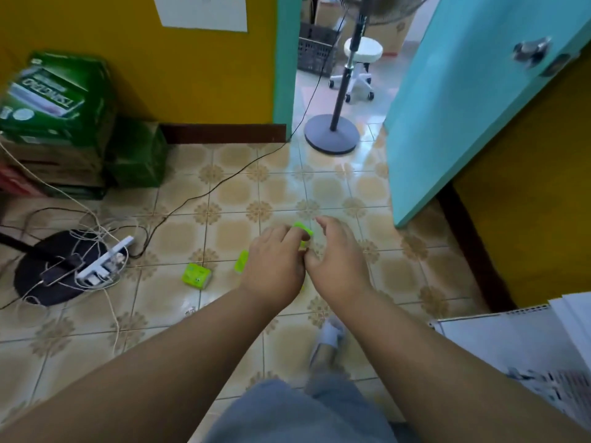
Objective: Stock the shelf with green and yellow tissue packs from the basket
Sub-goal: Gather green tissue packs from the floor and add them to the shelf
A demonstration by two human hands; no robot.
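Observation:
Both my arms reach down toward the tiled floor. A bright green tissue pack (303,232) sits between my hands, and the fingers of my left hand (275,266) curl over its near side. My right hand (337,260) is right beside it with relaxed fingers, its thumb close to the pack. A second green pack (241,261) stands on edge just left of my left hand, partly hidden by it. A third green pack (196,276) lies on the floor further left. No basket or shelf shows.
A power strip (104,265) with tangled cables lies on a dark fan base (41,282) at left. Green cartons (60,100) are stacked against the yellow wall. A standing fan base (332,133) is in the doorway, beside the teal door (447,116). A white surface (511,340) is at lower right.

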